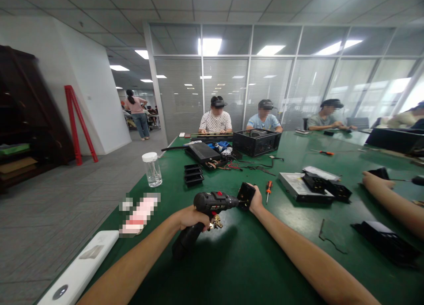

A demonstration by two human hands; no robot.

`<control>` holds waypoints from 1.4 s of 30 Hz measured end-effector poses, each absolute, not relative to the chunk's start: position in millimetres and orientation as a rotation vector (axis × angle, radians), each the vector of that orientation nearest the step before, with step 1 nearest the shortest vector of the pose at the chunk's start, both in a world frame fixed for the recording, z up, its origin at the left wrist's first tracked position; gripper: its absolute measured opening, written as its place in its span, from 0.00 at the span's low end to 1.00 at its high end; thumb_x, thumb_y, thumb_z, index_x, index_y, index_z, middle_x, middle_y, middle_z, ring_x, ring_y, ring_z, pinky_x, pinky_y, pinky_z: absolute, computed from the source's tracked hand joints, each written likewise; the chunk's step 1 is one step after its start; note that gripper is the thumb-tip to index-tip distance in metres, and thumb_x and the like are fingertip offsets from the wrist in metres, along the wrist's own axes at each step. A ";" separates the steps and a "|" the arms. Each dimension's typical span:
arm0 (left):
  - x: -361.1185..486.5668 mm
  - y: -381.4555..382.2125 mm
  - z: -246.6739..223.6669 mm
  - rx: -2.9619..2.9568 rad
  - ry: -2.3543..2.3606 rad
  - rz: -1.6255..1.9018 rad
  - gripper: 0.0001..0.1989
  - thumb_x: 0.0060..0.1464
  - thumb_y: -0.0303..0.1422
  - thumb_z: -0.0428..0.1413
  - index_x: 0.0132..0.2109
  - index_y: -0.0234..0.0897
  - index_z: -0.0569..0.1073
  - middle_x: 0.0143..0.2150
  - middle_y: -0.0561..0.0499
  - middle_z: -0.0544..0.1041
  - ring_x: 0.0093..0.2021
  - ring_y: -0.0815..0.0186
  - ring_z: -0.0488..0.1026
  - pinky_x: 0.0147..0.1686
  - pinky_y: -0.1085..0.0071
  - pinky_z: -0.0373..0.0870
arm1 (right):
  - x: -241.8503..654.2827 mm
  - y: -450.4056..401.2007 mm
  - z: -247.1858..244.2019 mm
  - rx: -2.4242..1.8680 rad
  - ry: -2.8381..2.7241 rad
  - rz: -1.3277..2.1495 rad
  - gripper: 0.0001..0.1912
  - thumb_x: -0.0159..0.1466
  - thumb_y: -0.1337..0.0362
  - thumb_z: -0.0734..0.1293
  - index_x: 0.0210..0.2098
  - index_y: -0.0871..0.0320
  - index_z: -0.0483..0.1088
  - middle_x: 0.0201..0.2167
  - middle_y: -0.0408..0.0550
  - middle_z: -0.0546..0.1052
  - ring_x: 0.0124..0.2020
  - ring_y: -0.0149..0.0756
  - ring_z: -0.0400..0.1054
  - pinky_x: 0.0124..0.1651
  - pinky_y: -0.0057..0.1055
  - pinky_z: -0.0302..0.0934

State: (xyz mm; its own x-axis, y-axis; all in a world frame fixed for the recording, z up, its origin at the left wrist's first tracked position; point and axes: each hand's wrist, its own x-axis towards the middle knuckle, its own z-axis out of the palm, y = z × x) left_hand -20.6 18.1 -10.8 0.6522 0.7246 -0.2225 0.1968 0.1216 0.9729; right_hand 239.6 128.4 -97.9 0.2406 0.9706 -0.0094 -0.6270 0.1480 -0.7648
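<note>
My left hand is wrapped round the grip of a black cordless drill, which points to the right. The drill's tip meets a small black box-shaped part; whether it sits in a screw I cannot make out. That part is gripped by my right hand, tilted with its inner side toward the drill. Several small brass-coloured metal pieces lie on the green table behind and below the drill. Just right of my right hand rests an orange-handled screwdriver.
Stacked black trays and a clear jar stand at left. Farther back are a black computer case and loose cables. A metal drive lies at right, near a co-worker's arm. A white device lines the left edge.
</note>
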 end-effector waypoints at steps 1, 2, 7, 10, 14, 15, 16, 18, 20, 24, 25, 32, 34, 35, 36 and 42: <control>-20.7 18.2 -11.0 1.436 0.830 0.461 0.05 0.31 0.23 0.53 0.23 0.30 0.70 0.19 0.54 0.68 0.21 0.72 0.62 0.21 0.75 0.57 | 239.5 128.2 -97.6 -0.743 -0.566 1.246 0.12 0.53 0.57 0.60 0.30 0.56 0.70 0.18 0.40 0.71 0.19 0.34 0.65 0.21 0.30 0.60; -20.8 18.3 -11.1 1.439 0.835 0.463 0.06 0.31 0.23 0.53 0.24 0.30 0.70 0.19 0.54 0.68 0.21 0.72 0.62 0.22 0.75 0.57 | 239.4 128.0 -97.4 -0.743 -0.565 1.248 0.11 0.53 0.57 0.60 0.30 0.56 0.70 0.18 0.40 0.71 0.19 0.34 0.65 0.21 0.30 0.60; -21.2 18.2 -11.6 1.433 0.893 0.456 0.07 0.31 0.23 0.53 0.24 0.30 0.71 0.19 0.55 0.67 0.20 0.72 0.61 0.21 0.74 0.56 | 239.0 128.1 -97.8 -0.732 -0.575 1.253 0.11 0.53 0.56 0.60 0.30 0.56 0.69 0.18 0.39 0.71 0.20 0.34 0.66 0.22 0.30 0.61; -21.2 18.2 -11.3 1.446 0.878 0.459 0.05 0.31 0.23 0.53 0.23 0.31 0.70 0.19 0.55 0.67 0.20 0.71 0.61 0.21 0.74 0.57 | 239.0 128.0 -98.2 -0.736 -0.557 1.255 0.11 0.53 0.57 0.60 0.30 0.56 0.69 0.17 0.39 0.70 0.20 0.34 0.67 0.21 0.29 0.61; -20.5 17.9 -10.2 1.454 0.866 0.450 0.04 0.31 0.23 0.53 0.22 0.31 0.69 0.18 0.54 0.67 0.20 0.71 0.61 0.22 0.74 0.57 | 238.9 127.5 -97.8 -0.735 -0.572 1.248 0.11 0.53 0.57 0.60 0.30 0.56 0.69 0.17 0.39 0.70 0.19 0.34 0.67 0.22 0.30 0.62; -20.3 17.7 -10.0 1.453 0.866 0.448 0.04 0.31 0.23 0.53 0.22 0.31 0.69 0.18 0.54 0.67 0.20 0.71 0.61 0.22 0.74 0.57 | 238.8 127.3 -97.6 -0.733 -0.580 1.244 0.11 0.53 0.57 0.60 0.30 0.56 0.69 0.17 0.39 0.70 0.19 0.34 0.66 0.22 0.30 0.62; -20.2 17.5 -9.8 1.451 0.865 0.448 0.04 0.31 0.24 0.53 0.22 0.31 0.69 0.18 0.54 0.67 0.20 0.71 0.61 0.22 0.74 0.57 | 238.6 127.1 -97.3 -0.731 -0.586 1.241 0.11 0.54 0.56 0.60 0.30 0.56 0.69 0.17 0.39 0.71 0.19 0.34 0.66 0.22 0.30 0.61; -19.9 17.1 -9.7 1.446 0.858 0.446 0.04 0.31 0.24 0.53 0.23 0.31 0.69 0.19 0.55 0.67 0.20 0.71 0.61 0.22 0.74 0.58 | 238.1 126.5 -96.5 -0.731 -0.594 1.243 0.12 0.54 0.56 0.60 0.30 0.56 0.69 0.17 0.39 0.71 0.18 0.33 0.65 0.20 0.29 0.60; -19.9 17.0 -9.9 1.445 0.850 0.446 0.04 0.31 0.24 0.53 0.23 0.31 0.69 0.19 0.54 0.67 0.20 0.71 0.61 0.22 0.74 0.58 | 237.6 125.5 -95.4 -0.733 -0.593 1.246 0.12 0.54 0.56 0.59 0.30 0.56 0.69 0.17 0.40 0.71 0.17 0.33 0.64 0.19 0.29 0.59; -20.1 17.2 -9.9 1.452 0.845 0.453 0.05 0.31 0.24 0.53 0.23 0.31 0.70 0.19 0.54 0.67 0.21 0.71 0.62 0.22 0.73 0.59 | 236.8 123.1 -92.4 -0.731 -0.599 1.234 0.12 0.55 0.55 0.60 0.29 0.55 0.69 0.16 0.39 0.70 0.17 0.33 0.64 0.19 0.30 0.59; -20.1 17.2 -9.8 1.451 0.848 0.455 0.05 0.31 0.24 0.53 0.23 0.31 0.70 0.20 0.54 0.67 0.21 0.71 0.62 0.22 0.73 0.59 | 236.7 122.7 -91.7 -0.730 -0.602 1.230 0.12 0.55 0.55 0.60 0.29 0.55 0.69 0.16 0.39 0.70 0.17 0.33 0.64 0.19 0.30 0.60; -19.8 16.7 -9.3 1.437 0.833 0.457 0.04 0.31 0.23 0.53 0.23 0.31 0.69 0.19 0.54 0.67 0.20 0.71 0.61 0.21 0.74 0.57 | 236.4 122.8 -91.5 -0.749 -0.584 1.219 0.11 0.54 0.57 0.60 0.29 0.55 0.70 0.16 0.39 0.71 0.17 0.33 0.64 0.19 0.29 0.59; -19.7 16.7 -9.6 1.429 0.844 0.460 0.05 0.31 0.24 0.53 0.23 0.31 0.70 0.19 0.54 0.67 0.20 0.71 0.61 0.21 0.74 0.57 | 236.5 123.6 -92.4 -0.752 -0.566 1.232 0.11 0.54 0.58 0.60 0.29 0.55 0.70 0.16 0.39 0.70 0.16 0.32 0.63 0.18 0.29 0.59; -19.7 16.6 -9.6 1.425 0.849 0.462 0.05 0.31 0.24 0.53 0.23 0.31 0.70 0.19 0.54 0.67 0.20 0.71 0.62 0.21 0.74 0.58 | 236.6 124.1 -92.8 -0.751 -0.562 1.239 0.11 0.54 0.58 0.60 0.29 0.56 0.70 0.16 0.39 0.70 0.16 0.32 0.63 0.18 0.29 0.59; -19.6 16.4 -9.3 1.422 0.853 0.463 0.06 0.31 0.24 0.53 0.24 0.31 0.70 0.19 0.54 0.67 0.20 0.71 0.62 0.22 0.74 0.58 | 236.7 124.4 -93.2 -0.748 -0.564 1.244 0.11 0.54 0.57 0.60 0.29 0.56 0.70 0.16 0.39 0.70 0.17 0.32 0.64 0.19 0.29 0.59; -19.2 15.4 -6.2 1.416 0.847 0.445 0.06 0.31 0.24 0.53 0.24 0.31 0.70 0.20 0.54 0.67 0.21 0.72 0.62 0.22 0.74 0.58 | 237.0 125.0 -94.3 -0.738 -0.596 1.228 0.12 0.55 0.55 0.60 0.28 0.56 0.69 0.17 0.39 0.71 0.17 0.33 0.65 0.19 0.29 0.59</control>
